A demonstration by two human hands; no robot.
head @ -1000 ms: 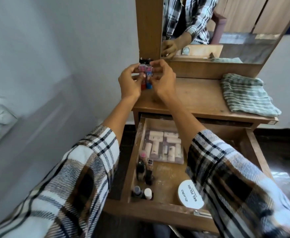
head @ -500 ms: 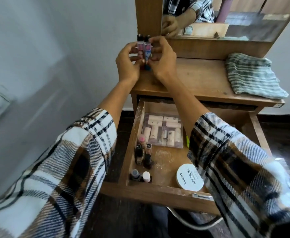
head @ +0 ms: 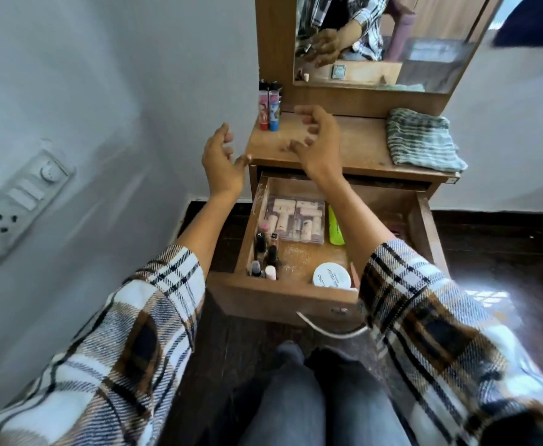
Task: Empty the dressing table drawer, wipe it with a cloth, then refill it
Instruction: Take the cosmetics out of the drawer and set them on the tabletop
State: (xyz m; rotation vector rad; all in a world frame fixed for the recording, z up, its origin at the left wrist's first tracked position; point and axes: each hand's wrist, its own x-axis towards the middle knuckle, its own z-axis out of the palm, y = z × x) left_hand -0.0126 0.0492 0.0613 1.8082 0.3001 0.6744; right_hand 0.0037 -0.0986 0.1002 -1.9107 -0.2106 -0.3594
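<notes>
The wooden drawer [head: 283, 292] is pulled out below the dressing table top [head: 354, 146]. Inside lie a clear case of beige tubes [head: 294, 220], several nail polish bottles [head: 263, 255], a green tube [head: 335, 226] and a round white nail polish tin [head: 332, 275]. Two small pink tubes [head: 269, 107] with red and blue bases stand upright at the top's back left corner. My left hand [head: 220, 162] and my right hand [head: 315, 140] hover over the top's front edge, fingers loosely curled and holding nothing. A folded green striped cloth [head: 421, 141] lies on the right of the top.
A mirror [head: 383, 40] rises behind the top and reflects my hands. A grey wall with a switch panel [head: 15, 204] is on the left. Dark floor [head: 505, 252] surrounds the table. My knees [head: 299, 391] are just below the drawer front with its metal handle [head: 328, 329].
Both hands let go of the pink tubes, which now stand on the table top, and have drawn back toward me. The camera tilted down.
</notes>
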